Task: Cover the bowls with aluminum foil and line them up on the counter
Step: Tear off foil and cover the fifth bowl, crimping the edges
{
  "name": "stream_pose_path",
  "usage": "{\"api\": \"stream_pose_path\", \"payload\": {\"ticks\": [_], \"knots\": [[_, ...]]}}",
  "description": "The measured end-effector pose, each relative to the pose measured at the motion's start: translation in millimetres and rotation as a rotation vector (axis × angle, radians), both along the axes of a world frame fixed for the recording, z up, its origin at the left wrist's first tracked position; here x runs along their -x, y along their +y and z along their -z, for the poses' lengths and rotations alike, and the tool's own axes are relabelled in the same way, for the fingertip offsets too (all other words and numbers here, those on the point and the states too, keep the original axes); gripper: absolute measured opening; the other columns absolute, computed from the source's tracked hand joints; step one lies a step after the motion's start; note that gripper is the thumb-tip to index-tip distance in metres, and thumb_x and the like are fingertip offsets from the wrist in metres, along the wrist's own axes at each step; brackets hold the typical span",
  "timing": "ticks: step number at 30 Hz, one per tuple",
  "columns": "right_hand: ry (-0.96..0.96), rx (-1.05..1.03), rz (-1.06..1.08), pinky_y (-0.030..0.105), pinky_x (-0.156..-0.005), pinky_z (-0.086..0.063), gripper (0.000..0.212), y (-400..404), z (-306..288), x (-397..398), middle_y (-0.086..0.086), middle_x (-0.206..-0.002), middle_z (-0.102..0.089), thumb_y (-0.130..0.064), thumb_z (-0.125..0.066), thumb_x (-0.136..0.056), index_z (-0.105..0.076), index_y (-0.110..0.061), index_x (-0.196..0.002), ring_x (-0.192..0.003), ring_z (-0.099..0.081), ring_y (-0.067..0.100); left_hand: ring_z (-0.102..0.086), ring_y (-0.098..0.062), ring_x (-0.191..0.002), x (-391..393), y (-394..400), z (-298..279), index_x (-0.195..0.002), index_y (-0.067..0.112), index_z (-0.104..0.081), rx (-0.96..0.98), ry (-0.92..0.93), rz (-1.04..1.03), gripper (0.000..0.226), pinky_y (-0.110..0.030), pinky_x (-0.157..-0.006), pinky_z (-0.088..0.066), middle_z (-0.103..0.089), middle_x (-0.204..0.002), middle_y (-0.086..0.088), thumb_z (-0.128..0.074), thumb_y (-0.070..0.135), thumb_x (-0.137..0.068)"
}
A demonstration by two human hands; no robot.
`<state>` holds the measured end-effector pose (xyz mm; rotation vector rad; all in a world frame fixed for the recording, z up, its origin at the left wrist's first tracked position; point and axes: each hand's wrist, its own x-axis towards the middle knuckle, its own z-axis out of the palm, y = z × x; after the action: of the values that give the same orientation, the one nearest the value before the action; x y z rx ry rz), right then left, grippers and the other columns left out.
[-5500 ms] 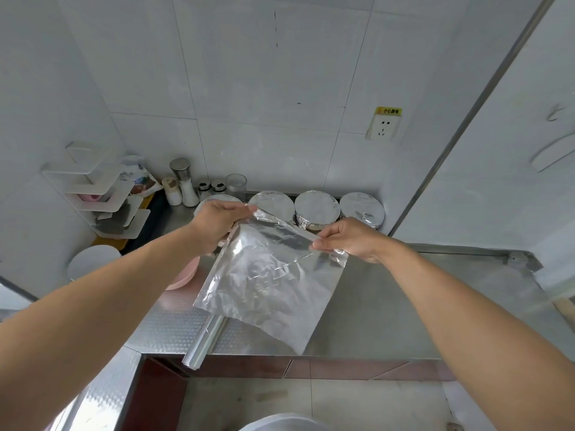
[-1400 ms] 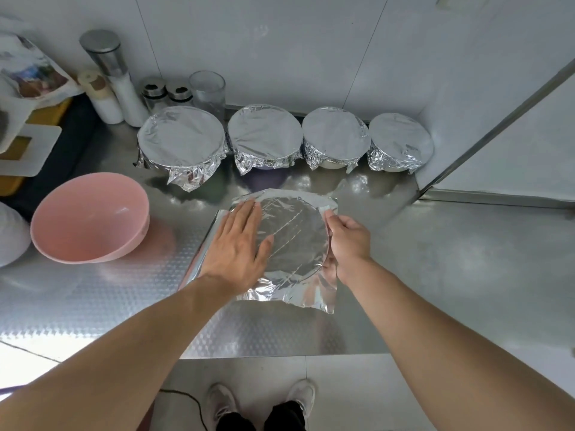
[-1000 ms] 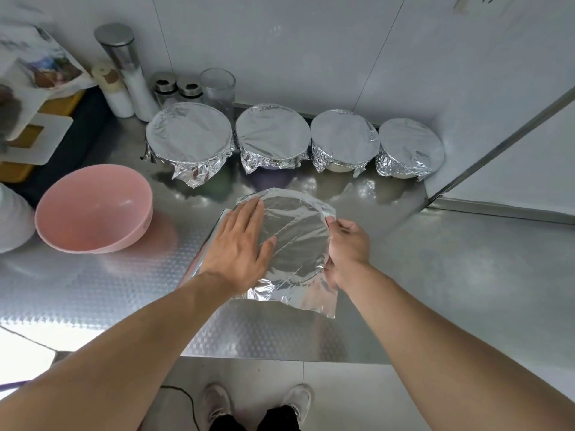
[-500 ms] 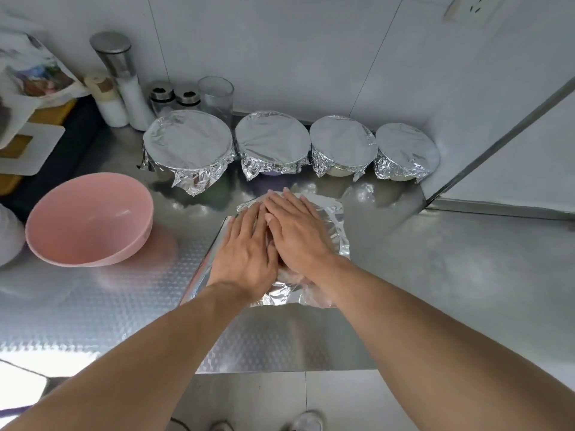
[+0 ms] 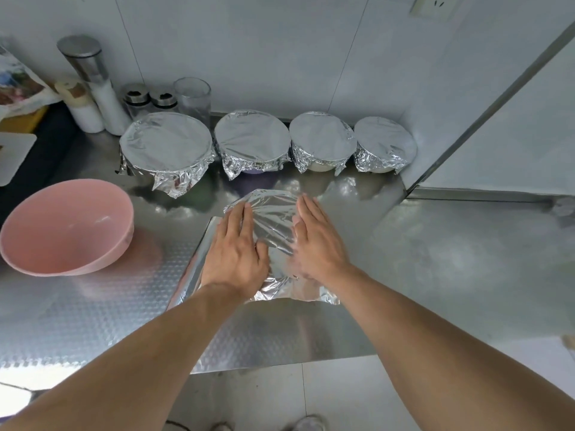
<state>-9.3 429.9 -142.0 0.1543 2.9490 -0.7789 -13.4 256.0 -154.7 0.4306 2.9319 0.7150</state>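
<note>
Two flat hands lie on a sheet of foil (image 5: 273, 219) draped over a bowl in the middle of the steel counter (image 5: 466, 259); the bowl itself is hidden under the sheet. The left hand (image 5: 236, 250) rests on the left side of the foil with its fingers straight and close together, pointing toward the wall. The right hand (image 5: 317, 241) rests on the right side, fingers likewise straight, its near edge blurred. Between the two hands the foil shows creases, and its loose near edge lies crumpled on the counter below the wrists.

Just left of this bowl, partly under the left forearm, a roll of foil (image 5: 193, 275) lies on the counter. Behind, along the wall, four bowls already wrapped in foil stand in a row, side by side: the largest covered bowl (image 5: 165, 147) at the left, then the second covered bowl (image 5: 252, 138), the third covered bowl (image 5: 320, 138) and the fourth covered bowl (image 5: 384, 144) at the corner.

Well to the left, an uncovered pink bowl (image 5: 65, 225) sits on the counter. Behind the row stand a clear glass (image 5: 192, 96), two small shakers (image 5: 149, 99) and a tall metal-capped dispenser (image 5: 90, 79).
</note>
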Motion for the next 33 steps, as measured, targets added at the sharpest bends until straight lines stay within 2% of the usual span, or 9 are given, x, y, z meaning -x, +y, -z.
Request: {"api": "stream_pose_path", "payload": {"ticks": [4, 8, 11, 14, 18, 22, 25, 30, 33], "knots": [[0.021, 0.222, 0.172, 0.031, -0.124, -0.022, 0.055, 1, 4, -10, -0.006, -0.168, -0.018, -0.035, -0.023, -0.11, -0.018, -0.02, -0.162, -0.152, -0.023, 0.009, -0.001, -0.02, -0.158, -2, 0, -2, -0.164, 0.01, -0.006, -0.069, -0.026, -0.021, 0.068, -0.032, -0.129, 0.0, -0.004, -0.172, -0.007, -0.025, 0.032, -0.103], [0.047, 0.388, 0.251, 0.042, -0.119, -0.037, 0.069, -2, 9, -14, -0.006, -0.165, -0.025, -0.058, -0.021, -0.099, -0.022, -0.028, -0.161, -0.148, -0.036, 0.013, -0.003, -0.017, -0.158, -6, 1, -3, -0.164, 0.012, -0.005, -0.183, -0.057, -0.044, 0.067, -0.032, -0.129, -0.006, -0.004, -0.172, -0.006, -0.032, 0.025, -0.104], [0.037, 0.369, 0.245, 0.037, -0.122, -0.03, 0.055, -1, 8, -13, -0.003, -0.164, -0.028, -0.04, -0.027, -0.108, -0.022, -0.026, -0.161, -0.148, -0.034, 0.012, -0.009, -0.016, -0.157, -6, 0, 1, -0.165, 0.014, -0.008, -0.262, -0.06, -0.06, 0.07, -0.03, -0.127, -0.013, -0.006, -0.172, -0.004, -0.033, 0.029, -0.1], [0.044, 0.33, 0.221, 0.034, -0.123, -0.025, 0.053, 2, 6, -14, -0.002, -0.165, -0.026, -0.034, -0.026, -0.11, -0.02, -0.024, -0.162, -0.149, -0.029, 0.012, -0.014, -0.014, -0.156, -6, -3, 5, -0.165, 0.015, -0.011, -0.334, -0.051, -0.062, 0.081, -0.039, -0.126, -0.023, -0.009, -0.172, 0.0, -0.029, 0.051, -0.094], [0.055, 0.315, 0.211, 0.03, -0.122, -0.025, 0.053, 3, 7, -13, -0.001, -0.165, -0.027, -0.033, -0.027, -0.11, -0.02, -0.023, -0.162, -0.148, -0.031, 0.013, -0.007, -0.013, -0.158, -4, -11, 10, -0.165, 0.017, -0.002, -0.361, -0.078, 0.042, 0.137, -0.035, -0.127, -0.016, -0.004, -0.172, 0.0, -0.056, 0.093, -0.065], [0.058, 0.299, 0.203, 0.023, -0.117, -0.027, 0.053, 3, 8, -12, 0.001, -0.163, -0.03, -0.029, -0.028, -0.11, -0.022, -0.021, -0.162, -0.146, -0.034, 0.013, 0.005, -0.011, -0.158, -2, -22, 15, -0.163, 0.028, 0.012, -0.318, -0.104, 0.145, 0.16, -0.034, -0.126, -0.011, 0.009, -0.172, 0.005, -0.066, 0.098, -0.042], [0.07, 0.309, 0.199, 0.015, -0.108, -0.026, 0.053, 4, 9, -11, -0.003, -0.16, -0.033, -0.03, -0.03, -0.11, -0.023, -0.022, -0.161, -0.141, -0.038, 0.01, 0.002, -0.015, -0.159, 0, -28, 19, -0.162, 0.033, 0.014, -0.264, -0.088, 0.189, 0.161, -0.043, -0.126, -0.021, 0.012, -0.171, 0.007, -0.066, 0.101, -0.04], [0.045, 0.399, 0.213, 0.036, -0.108, -0.046, 0.055, 2, 11, -11, -0.008, -0.149, -0.041, -0.038, -0.032, -0.108, -0.024, -0.026, -0.16, -0.114, -0.06, -0.001, -0.006, -0.019, -0.158, 0, -30, 18, -0.161, 0.033, 0.018, -0.2, -0.047, 0.209, 0.154, -0.035, -0.121, -0.024, 0.014, -0.171, 0.006, -0.074, 0.089, -0.052], [0.03, 0.363, 0.2, 0.028, -0.107, -0.043, 0.054, 3, 7, -11, -0.005, -0.147, -0.042, -0.036, -0.035, -0.109, -0.024, -0.024, -0.16, -0.102, -0.058, -0.015, -0.008, -0.017, -0.157, -1, -29, 16, -0.161, 0.031, 0.018, -0.196, -0.047, 0.212, 0.153, -0.029, -0.117, -0.022, 0.015, -0.17, 0.007, -0.08, 0.083, -0.055]]}}
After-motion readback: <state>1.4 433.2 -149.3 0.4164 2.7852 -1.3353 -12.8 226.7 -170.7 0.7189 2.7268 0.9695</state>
